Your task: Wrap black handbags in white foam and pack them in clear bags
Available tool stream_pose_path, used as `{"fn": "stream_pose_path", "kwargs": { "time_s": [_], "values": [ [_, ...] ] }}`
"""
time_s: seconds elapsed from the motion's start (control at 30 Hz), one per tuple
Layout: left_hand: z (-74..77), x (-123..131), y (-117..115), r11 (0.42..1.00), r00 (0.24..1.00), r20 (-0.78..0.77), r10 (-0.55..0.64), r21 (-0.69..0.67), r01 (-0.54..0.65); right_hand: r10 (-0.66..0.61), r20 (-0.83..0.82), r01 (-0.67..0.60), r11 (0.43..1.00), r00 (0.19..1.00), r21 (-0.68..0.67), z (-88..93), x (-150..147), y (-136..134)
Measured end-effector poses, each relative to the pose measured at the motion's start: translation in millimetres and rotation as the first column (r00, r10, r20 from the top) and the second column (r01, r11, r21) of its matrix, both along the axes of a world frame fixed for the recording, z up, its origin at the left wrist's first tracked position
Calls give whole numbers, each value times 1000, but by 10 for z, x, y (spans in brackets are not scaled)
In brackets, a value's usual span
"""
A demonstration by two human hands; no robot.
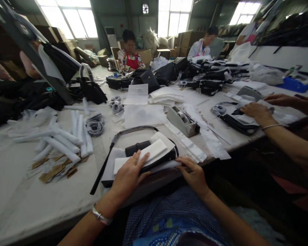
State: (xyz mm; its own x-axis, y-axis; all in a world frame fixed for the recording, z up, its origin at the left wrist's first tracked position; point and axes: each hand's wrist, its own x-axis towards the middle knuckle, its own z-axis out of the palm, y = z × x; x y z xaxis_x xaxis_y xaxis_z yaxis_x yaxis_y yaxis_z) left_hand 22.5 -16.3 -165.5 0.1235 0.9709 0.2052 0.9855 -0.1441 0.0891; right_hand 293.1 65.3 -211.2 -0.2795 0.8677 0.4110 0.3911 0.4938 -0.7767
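A black handbag lies at the near edge of the white table, partly wrapped in white paper, its strap arching behind it. My left hand lies flat on the paper and the bag, fingers stretched out. My right hand rests at the bag's right end, fingers curled against the paper's edge there; whether it grips anything I cannot make out.
White paper rolls and brown card scraps lie to the left, a grey tape dispenser behind the bag. A co-worker's hands on the right press another black bag. Two people sit at the far side among piled bags.
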Motion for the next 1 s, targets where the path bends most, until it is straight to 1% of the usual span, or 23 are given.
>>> {"fn": "stream_pose_path", "kwargs": {
  "time_s": [0.13, 0.27, 0.37, 0.43, 0.53, 0.6, 0.7, 0.77, 0.8, 0.83, 0.87, 0.9, 0.93, 1.0],
  "values": [
    [-64, -18, -10, 999, 999, -6, -38, 37, 38, -101, 35, 97, 990, 994, 97, -9, -174, -45],
    [-178, -5, -22, 994, 998, -45, -47, 97, 51, -185, 154, 160, 974, 971, 163, -9, -161, -3],
    [-224, 18, -38, 991, 997, -72, -35, 125, 44, -158, 255, 104, 971, 954, 214, 57, -80, 21],
    [-236, 28, -45, 990, 996, -83, -26, 134, 37, -128, 276, 52, 962, 953, 269, 140, -25, 22],
    [-253, 35, -47, 989, 996, -91, -25, 145, 38, -58, 246, -42, 924, 967, 380, 330, -14, 16],
    [-270, 43, -46, 987, 995, -97, -23, 157, 38, 35, 254, -152, 876, 967, 457, 517, -95, 18],
    [-310, 65, -53, 984, 994, -108, 2, 176, 17, 172, 275, -301, 781, 946, 548, 880, -357, 45],
    [-345, 81, -63, 982, 994, -106, 23, 187, -2, 237, 269, -354, 730, 934, 585, 1103, -589, 100],
    [-363, 87, -68, 981, 994, -101, 31, 192, -11, 265, 268, -375, 711, 926, 595, 1177, -707, 143],
    [-381, 93, -73, 980, 995, -96, 38, 200, -18, 286, 273, -395, 698, 919, 598, 1211, -821, 197],
    [-397, 97, -76, 977, 995, -91, 43, 212, -23, 298, 290, -415, 694, 909, 588, 1198, -925, 259],
    [-410, 102, -79, 974, 995, -89, 49, 223, -28, 303, 321, -438, 697, 897, 568, 1137, -1015, 326],
    [-421, 107, -79, 972, 995, -90, 53, 231, -30, 294, 359, -453, 715, 886, 532, 1033, -1088, 391],
    [-433, 123, -75, 968, 994, -94, 49, 249, -25, 265, 453, -467, 777, 851, 422, 749, -1176, 497]
  ]
}}
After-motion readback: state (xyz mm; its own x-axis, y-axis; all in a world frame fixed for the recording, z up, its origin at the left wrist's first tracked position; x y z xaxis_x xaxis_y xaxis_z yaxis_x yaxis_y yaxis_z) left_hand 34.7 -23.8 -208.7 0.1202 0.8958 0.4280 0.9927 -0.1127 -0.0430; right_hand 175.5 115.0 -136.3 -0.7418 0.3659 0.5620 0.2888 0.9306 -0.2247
